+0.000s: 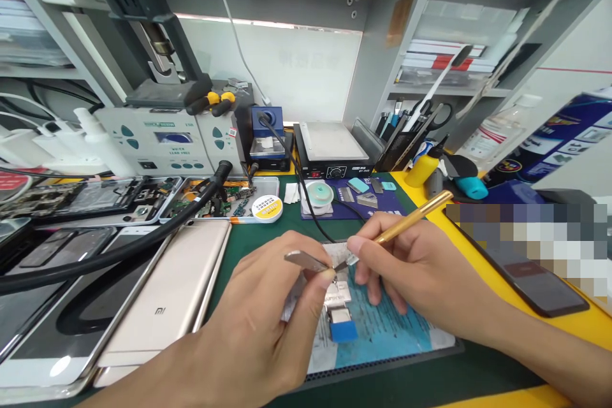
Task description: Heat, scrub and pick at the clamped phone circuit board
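My right hand grips a gold-handled craft knife like a pen, its blade pointing down and left. Between the thumb and index finger of my left hand is a thin flat metal strip. The knife tip reaches the strip's end at my left fingertips; whether they touch I cannot tell. Just below lies a small silver metal part, and nearer me a blue-ended piece. These lie on a stained blue and white work pad. My left fingers partly hide the spot under the knife.
Phones and a gold phone back cover lie at left, crossed by a black hose. Behind stand a soldering station and a hot plate. A solder spool and round tin sit before them. A dark phone lies right.
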Available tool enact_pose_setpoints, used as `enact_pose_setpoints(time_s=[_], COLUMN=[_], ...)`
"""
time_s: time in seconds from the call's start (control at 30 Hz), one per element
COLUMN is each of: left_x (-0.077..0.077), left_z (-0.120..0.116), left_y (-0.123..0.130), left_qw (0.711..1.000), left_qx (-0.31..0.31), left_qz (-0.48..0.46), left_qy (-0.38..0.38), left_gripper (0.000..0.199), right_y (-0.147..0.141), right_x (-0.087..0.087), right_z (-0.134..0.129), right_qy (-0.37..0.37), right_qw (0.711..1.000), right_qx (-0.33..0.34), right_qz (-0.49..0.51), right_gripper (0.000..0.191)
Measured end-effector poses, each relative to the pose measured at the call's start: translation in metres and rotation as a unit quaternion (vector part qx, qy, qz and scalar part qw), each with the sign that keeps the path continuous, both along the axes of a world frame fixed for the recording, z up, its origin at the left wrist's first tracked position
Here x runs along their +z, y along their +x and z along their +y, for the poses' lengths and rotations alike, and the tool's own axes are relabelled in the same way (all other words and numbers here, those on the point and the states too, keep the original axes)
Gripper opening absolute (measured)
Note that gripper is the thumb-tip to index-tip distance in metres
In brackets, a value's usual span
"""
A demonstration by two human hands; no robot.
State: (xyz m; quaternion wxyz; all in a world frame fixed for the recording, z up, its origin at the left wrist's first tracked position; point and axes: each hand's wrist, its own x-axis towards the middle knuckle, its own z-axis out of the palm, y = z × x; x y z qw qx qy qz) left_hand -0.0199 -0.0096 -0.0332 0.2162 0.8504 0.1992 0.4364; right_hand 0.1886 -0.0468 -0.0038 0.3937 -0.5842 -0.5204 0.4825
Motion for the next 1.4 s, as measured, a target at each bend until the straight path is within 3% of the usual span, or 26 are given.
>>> enact_pose_setpoints(time_s=[0.27,0.47,0.67,0.87,1.4], left_x=[-0.001,0.001,-0.002,-0.004,-0.004], left_z=[0.000,-0.001,-0.002,-0.003,-0.003], left_y=[-0.001,0.001,0.001,0.000,0.000], left_qw=[1.000,0.999,0.998,0.999,0.998], left_qx=[-0.001,0.038,0.055,0.051,0.062], left_qz=[-0.007,-0.019,-0.019,-0.020,-0.013], left_qy=[0.005,0.005,0.008,0.001,0.019], left_gripper=[0.018,0.015,0.013,0.013,0.010], right_y=[0.000,0.001,-0.001,-0.003,-0.002], right_x=[0.000,0.001,0.001,-0.002,-0.004], right_z=[0.000,-0.001,-0.006,-0.014,-0.014], right_qy=[-0.003,0.018,0.082,0.167,0.181], right_qw=[1.000,1.000,0.994,0.965,0.952], right_qx=[0.000,0.004,0.010,0.000,0.019], right_qz=[0.009,-0.003,-0.070,-0.201,-0.247], right_gripper=[0.027,0.026,0.029,0.026,0.027])
